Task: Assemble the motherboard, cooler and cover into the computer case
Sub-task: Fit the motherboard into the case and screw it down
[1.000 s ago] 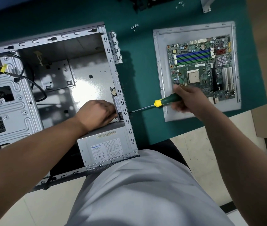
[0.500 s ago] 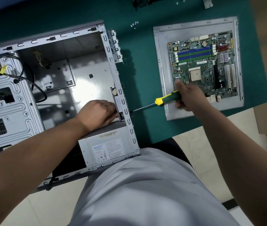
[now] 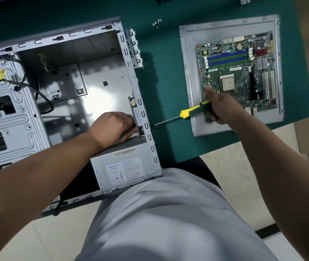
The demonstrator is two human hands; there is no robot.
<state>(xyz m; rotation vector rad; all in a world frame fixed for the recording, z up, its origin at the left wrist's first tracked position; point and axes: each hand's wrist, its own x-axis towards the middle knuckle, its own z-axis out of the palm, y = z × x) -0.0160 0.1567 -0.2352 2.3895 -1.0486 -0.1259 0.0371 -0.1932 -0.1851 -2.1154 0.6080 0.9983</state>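
The open grey computer case [image 3: 100,87] lies on its side at the left. Inside it, my left hand [image 3: 115,127] presses against a small flat part [image 3: 136,113] at the rear wall, just above the power supply [image 3: 125,166]. My right hand [image 3: 219,108] grips a green and yellow screwdriver [image 3: 185,113], whose tip touches the outside of the case's rear wall. The green motherboard [image 3: 240,72] lies on the grey cover panel [image 3: 191,63] at the right, partly behind my right hand.
A few loose screws [image 3: 157,22] lie on the green mat [image 3: 165,87] behind the case. Black cables [image 3: 36,91] run across the drive cage [image 3: 4,125] at the left. The mat's front edge ends near my lap; floor tiles show below.
My right hand with the screwdriver has shifted slightly and its thumb now points up over the motherboard. The left hand stays in place against the rear wall.
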